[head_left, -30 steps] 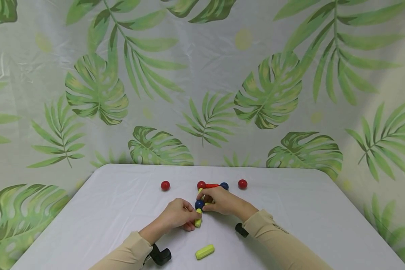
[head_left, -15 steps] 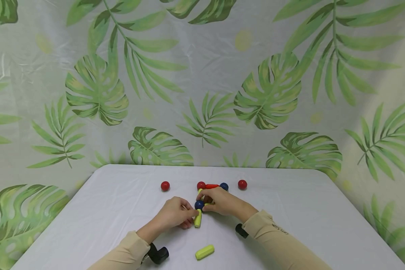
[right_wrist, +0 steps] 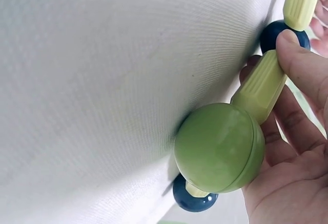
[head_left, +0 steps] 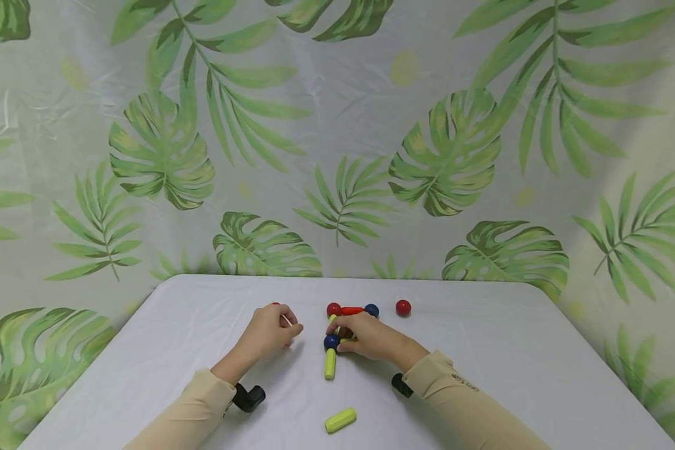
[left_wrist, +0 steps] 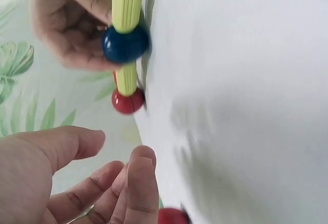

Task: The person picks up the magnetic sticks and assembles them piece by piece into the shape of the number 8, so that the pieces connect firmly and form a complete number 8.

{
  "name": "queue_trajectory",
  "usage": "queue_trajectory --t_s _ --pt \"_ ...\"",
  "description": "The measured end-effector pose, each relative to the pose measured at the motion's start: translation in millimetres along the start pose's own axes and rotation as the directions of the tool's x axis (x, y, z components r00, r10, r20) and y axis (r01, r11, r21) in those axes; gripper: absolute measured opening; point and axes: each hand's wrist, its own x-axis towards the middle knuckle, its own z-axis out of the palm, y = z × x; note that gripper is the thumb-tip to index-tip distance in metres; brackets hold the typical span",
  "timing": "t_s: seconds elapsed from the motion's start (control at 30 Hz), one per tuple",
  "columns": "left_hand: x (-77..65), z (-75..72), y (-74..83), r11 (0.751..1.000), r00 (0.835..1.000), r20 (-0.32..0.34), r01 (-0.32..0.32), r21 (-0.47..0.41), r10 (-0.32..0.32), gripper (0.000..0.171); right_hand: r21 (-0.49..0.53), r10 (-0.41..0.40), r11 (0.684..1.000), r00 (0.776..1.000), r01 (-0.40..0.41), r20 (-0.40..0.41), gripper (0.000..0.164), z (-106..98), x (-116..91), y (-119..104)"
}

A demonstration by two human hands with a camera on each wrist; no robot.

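My right hand [head_left: 365, 335] holds a joined magnetic ball-and-rod figure, its thumb and fingers around a blue ball [head_left: 331, 342]. One yellow-green rod [head_left: 330, 364] points from that ball toward me; a second rod [right_wrist: 261, 83] links it to a green ball [right_wrist: 220, 147], which the right hand hides in the head view. A third rod [left_wrist: 126, 79] leads to a red ball [head_left: 334, 310]. From there a red rod [head_left: 352, 310] reaches another blue ball [head_left: 372, 310]. My left hand [head_left: 267, 331] is in the air, thumb apart from its bent fingers, holding nothing. Behind it a loose red ball [left_wrist: 173, 216] is mostly hidden.
Another loose red ball [head_left: 403, 307] lies at the back right of the white table [head_left: 484, 350]. A loose yellow-green rod [head_left: 340, 420] lies near the front. A leaf-print curtain [head_left: 360, 137] stands behind the table. Black wrist cameras [head_left: 249, 398] hang below both sleeves.
My left hand has let go of the near yellow-green rod and moved left and away from me, now covering most of the left red ball. The right hand keeps its place.
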Motion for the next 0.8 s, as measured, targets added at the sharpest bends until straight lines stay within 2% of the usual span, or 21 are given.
queue_trajectory --t_s 0.2,0.33,0.5,0.8 --pt "12.4 -18.0 -9.6 0.996 0.996 -0.083 0.018 0.084 -0.011 0.013 0.006 -0.013 1.000 1.000 0.013 -0.009 0.029 -1 -1 0" --pt "20.7 -25.9 -17.8 0.992 0.993 -0.114 0.038 0.117 -0.025 0.021 0.006 -0.019 1.000 1.000 0.019 -0.009 0.030 -1 -2 0" --pt "28.3 -30.5 -25.1 0.989 0.992 -0.122 0.058 0.134 -0.042 0.035 0.001 -0.006 1.000 1.000 0.006 -0.005 0.030 0 -2 0" --pt "33.7 -29.2 -31.4 0.985 0.991 -0.123 0.065 0.160 -0.045 0.037 0.007 -0.006 1.000 1.000 0.006 -0.004 0.029 0 -3 -1"
